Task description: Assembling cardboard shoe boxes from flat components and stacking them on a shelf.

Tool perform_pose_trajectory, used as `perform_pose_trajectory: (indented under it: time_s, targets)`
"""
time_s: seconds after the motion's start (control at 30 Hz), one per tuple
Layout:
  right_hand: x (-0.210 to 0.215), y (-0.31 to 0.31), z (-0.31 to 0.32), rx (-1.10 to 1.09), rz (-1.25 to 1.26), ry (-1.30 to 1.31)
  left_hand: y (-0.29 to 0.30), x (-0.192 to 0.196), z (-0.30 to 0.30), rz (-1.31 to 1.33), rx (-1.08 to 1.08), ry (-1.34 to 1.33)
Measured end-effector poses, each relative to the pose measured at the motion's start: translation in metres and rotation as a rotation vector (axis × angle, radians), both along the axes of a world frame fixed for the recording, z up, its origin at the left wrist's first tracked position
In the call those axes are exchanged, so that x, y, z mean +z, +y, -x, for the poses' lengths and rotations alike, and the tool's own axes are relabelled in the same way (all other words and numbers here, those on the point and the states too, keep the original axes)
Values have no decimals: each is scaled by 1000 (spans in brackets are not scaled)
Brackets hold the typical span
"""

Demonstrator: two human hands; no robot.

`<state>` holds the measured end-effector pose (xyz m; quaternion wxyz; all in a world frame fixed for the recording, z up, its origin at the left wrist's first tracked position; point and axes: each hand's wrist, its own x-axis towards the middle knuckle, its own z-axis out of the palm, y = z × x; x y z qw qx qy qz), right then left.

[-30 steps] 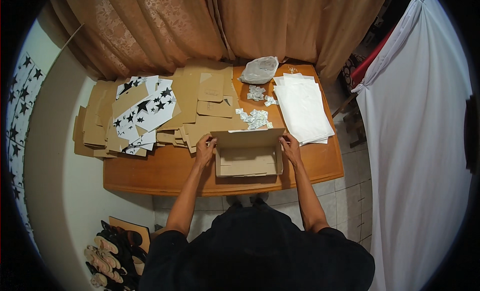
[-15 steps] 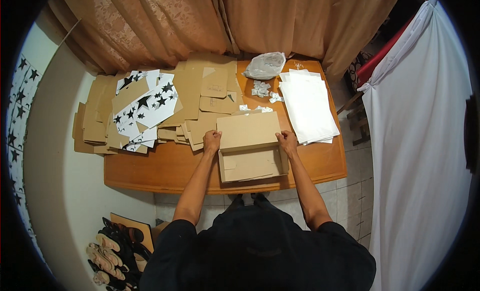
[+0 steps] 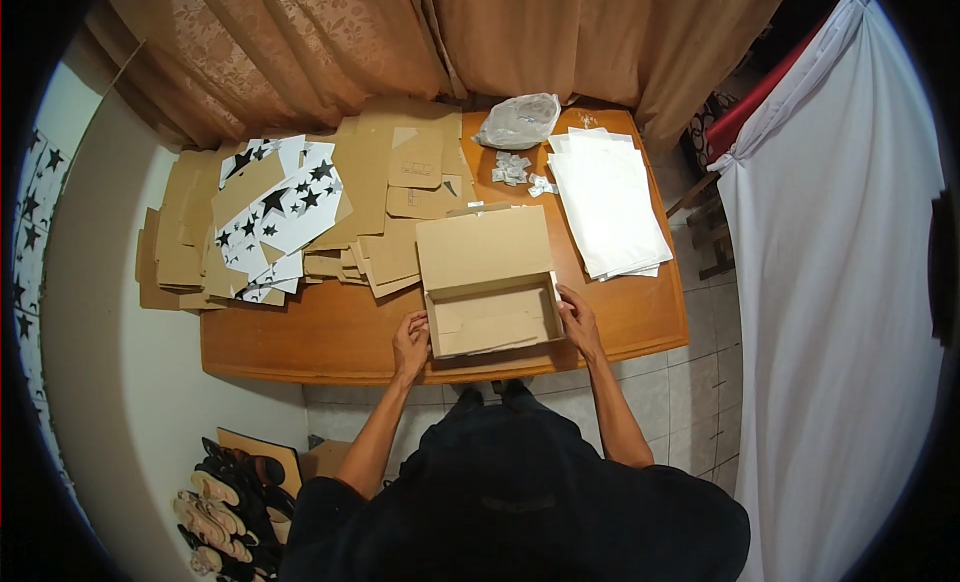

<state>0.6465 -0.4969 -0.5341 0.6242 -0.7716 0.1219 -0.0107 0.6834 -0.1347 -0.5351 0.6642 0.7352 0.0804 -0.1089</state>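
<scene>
An open brown cardboard box [image 3: 500, 320] sits near the table's front edge, its hinged lid [image 3: 485, 250] tipped back on the far side. Inside, bare cardboard and some loose-looking flaps show. My left hand [image 3: 411, 344] holds the box's left wall, fingers against the outside. Around the right wall, near the hinge, my right hand [image 3: 578, 322] is closed, its thumb side toward the rim. Behind the lid lie small silvery-white packets [image 3: 511, 168], a few partly covered by it.
Flat cardboard pieces [image 3: 375, 182] pile up at the left, with star-printed white sheets [image 3: 290, 207] on top. White paper sheets [image 3: 608, 207] are stacked at right. A clear plastic bag [image 3: 518, 122] stands at the back of the wooden table [image 3: 300, 342]. Shoes [image 3: 225, 502] are lower left.
Both hands have left the lid's near corners and come down to the box's side walls. The lid leans farther back, covering more of the packets behind it.
</scene>
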Motion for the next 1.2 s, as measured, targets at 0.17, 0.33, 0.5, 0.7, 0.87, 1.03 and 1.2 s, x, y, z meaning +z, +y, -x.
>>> perform_pose_trajectory:
  time_s: [0.17,0.33,0.5,0.7,0.87,1.03,1.2]
  targets:
    - [15,23,-21,30,20,-29,5,1,-13,-148,102,-252]
    - [-7,28,-31,51,37,-26,7,1,-12,-299,38,-198]
    - [-10,27,-28,120,107,-58,9,4,-1,-366,13,-174]
    - [17,13,-20,458,274,-15,32,5,13,-644,-351,-434]
    - [16,21,-18,452,368,-3,24,-4,14,-889,-439,-426]
    - [9,35,-13,362,543,-59,17,-12,16,-996,-422,-397]
    - [6,41,-13,315,654,-53,11,-16,16,-1045,-411,-412]
